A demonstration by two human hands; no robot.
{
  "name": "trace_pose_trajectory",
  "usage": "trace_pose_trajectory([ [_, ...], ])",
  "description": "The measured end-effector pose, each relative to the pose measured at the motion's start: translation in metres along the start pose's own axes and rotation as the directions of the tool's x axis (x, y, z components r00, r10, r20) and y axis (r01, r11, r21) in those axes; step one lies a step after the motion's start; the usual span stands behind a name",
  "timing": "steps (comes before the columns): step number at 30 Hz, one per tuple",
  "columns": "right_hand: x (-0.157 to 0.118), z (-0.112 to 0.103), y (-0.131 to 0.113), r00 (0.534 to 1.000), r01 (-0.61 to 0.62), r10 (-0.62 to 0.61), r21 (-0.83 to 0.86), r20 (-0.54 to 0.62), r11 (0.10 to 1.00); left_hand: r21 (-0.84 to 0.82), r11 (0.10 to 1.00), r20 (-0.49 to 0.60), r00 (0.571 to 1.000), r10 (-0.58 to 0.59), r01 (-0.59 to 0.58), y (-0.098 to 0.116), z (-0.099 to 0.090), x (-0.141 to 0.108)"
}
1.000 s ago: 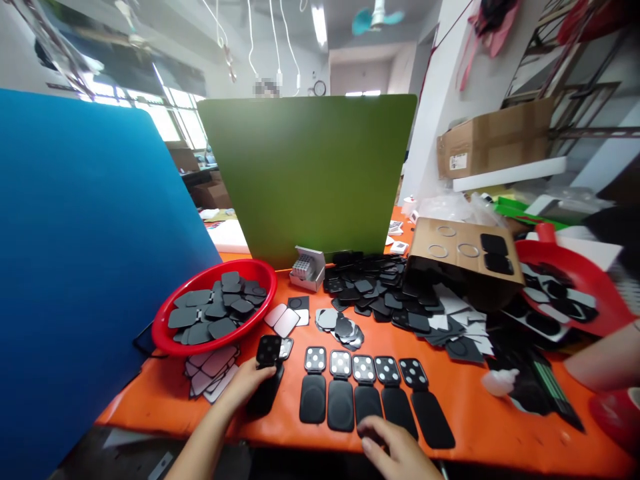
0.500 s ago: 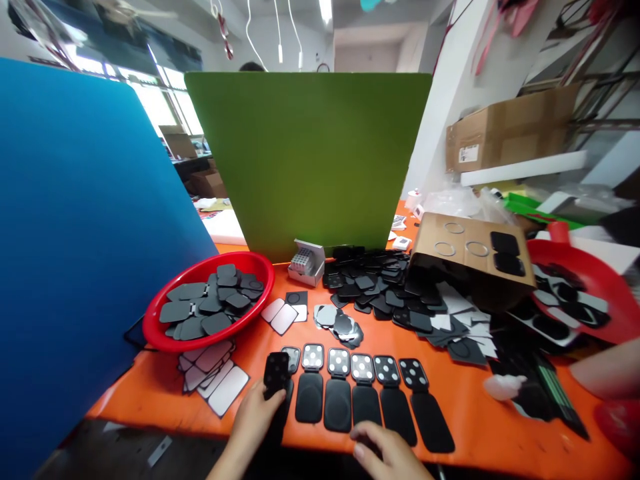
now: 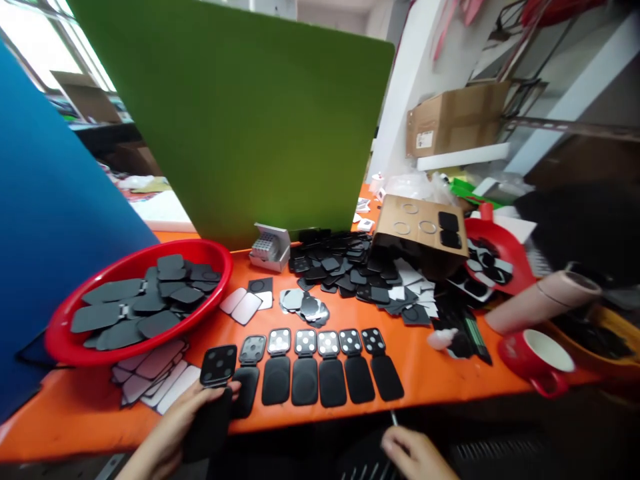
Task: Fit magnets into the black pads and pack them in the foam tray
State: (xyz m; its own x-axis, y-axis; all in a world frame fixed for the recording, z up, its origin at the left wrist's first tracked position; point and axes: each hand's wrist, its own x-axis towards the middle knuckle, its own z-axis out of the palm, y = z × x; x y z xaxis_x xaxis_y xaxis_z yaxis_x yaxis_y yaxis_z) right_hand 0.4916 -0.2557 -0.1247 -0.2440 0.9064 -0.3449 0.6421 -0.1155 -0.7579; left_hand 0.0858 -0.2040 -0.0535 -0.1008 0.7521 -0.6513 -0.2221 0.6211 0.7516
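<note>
– Right hand (image 3: pixel 413 453) has dropped from over the row of 6 black hinged pieces (image 3: pixel 331 383) to just below the table's front edge since 0.5 s ago, and the left hand (image 3: pixel 173 427) has taken the held piece (image 3: pixel 219 364) clear of the row's left end

– What's biggest around them?

– Orange table (image 3: pixel 430 373) under the lot, then the green board (image 3: pixel 250 133) across the back and the blue board (image 3: pixel 50 200) at the left

– And next down?

– Red basin (image 3: pixel 227 267), heaped with grey hinged pieces (image 3: pixel 145 300), then the brown carton (image 3: pixel 390 213) at the right of the black pile (image 3: pixel 345 263)

– Now the 6 in the row?

– Flat and side by side, their dotted square ends away from the person

– How are the left fingers?

– Closed around the held piece near its hinge; its dotted square is uppermost and its dark panel hangs down at the table edge

– The right ones?

– Partly curled beside a thin metal rod (image 3: pixel 394 419); I can't tell whether they grip it
</note>
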Motion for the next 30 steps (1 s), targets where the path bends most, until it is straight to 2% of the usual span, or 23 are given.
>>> trace_pose_trajectory([
  [2, -0.012, -0.003, 0.03, 0.966, -0.118, 0.141, 0.114, -0.219, 0.987, -0.073, 0.992, 0.1, 0.991, -0.093, 0.101, -0.006, 0.021, -0.011],
  [4, -0.015, -0.002, 0.047, 0.913, -0.211, 0.296, 0.298, -0.279, 0.931, -0.1, 0.974, 0.206, 0.962, -0.178, 0.202, -0.013, 0.047, -0.022],
  [5, -0.012, -0.001, 0.049, 0.902, -0.236, 0.35, 0.389, -0.254, 0.89, -0.113, 0.964, 0.257, 0.944, -0.205, 0.24, -0.018, 0.06, -0.027],
  [7, -0.002, 0.003, 0.045, 0.911, -0.227, 0.368, 0.519, -0.187, 0.824, -0.151, 0.944, 0.352, 0.908, -0.227, 0.294, -0.028, 0.084, -0.034],
  [10, 0.013, 0.008, 0.028, 0.91, -0.229, 0.388, 0.604, -0.145, 0.764, -0.196, 0.913, 0.439, 0.864, -0.246, 0.359, -0.041, 0.11, -0.039],
  [12, 0.018, 0.01, 0.02, 0.908, -0.225, 0.4, 0.656, -0.128, 0.72, -0.222, 0.897, 0.45, 0.857, -0.253, 0.382, -0.046, 0.12, -0.04],
  [16, 0.021, 0.018, 0.019, 0.9, -0.211, 0.421, 0.728, -0.116, 0.652, -0.287, 0.877, 0.423, 0.873, -0.244, 0.384, -0.049, 0.13, -0.038],
  [20, 0.022, 0.014, 0.025, 0.915, -0.218, 0.383, 0.643, -0.127, 0.734, -0.298, 0.883, 0.413, 0.883, -0.222, 0.361, -0.048, 0.132, -0.035],
  [22, 0.014, 0.002, 0.024, 0.961, -0.187, 0.264, 0.522, -0.077, 0.832, -0.286, 0.892, 0.44, 0.875, -0.202, 0.35, -0.046, 0.132, -0.035],
  [24, -0.001, -0.011, 0.018, 0.996, -0.077, 0.06, 0.333, 0.061, 0.94, -0.279, 0.898, 0.484, 0.857, -0.176, 0.341, -0.042, 0.132, -0.037],
  [25, -0.009, -0.017, 0.012, 0.989, 0.0, -0.035, 0.233, 0.147, 0.972, -0.276, 0.904, 0.504, 0.85, -0.154, 0.328, -0.04, 0.132, -0.039],
  [27, -0.021, -0.026, -0.006, 0.954, 0.092, -0.117, 0.102, 0.277, 0.991, -0.257, 0.923, 0.527, 0.842, -0.115, 0.287, -0.038, 0.134, -0.042],
  [29, -0.023, -0.028, -0.034, 0.961, 0.114, -0.121, 0.043, 0.247, 0.993, -0.222, 0.946, 0.52, 0.849, -0.09, 0.236, -0.037, 0.137, -0.043],
  [30, -0.02, -0.026, -0.051, 0.977, 0.12, -0.123, 0.03, 0.176, 0.992, -0.203, 0.956, 0.511, 0.856, -0.081, 0.211, -0.037, 0.139, -0.043],
])
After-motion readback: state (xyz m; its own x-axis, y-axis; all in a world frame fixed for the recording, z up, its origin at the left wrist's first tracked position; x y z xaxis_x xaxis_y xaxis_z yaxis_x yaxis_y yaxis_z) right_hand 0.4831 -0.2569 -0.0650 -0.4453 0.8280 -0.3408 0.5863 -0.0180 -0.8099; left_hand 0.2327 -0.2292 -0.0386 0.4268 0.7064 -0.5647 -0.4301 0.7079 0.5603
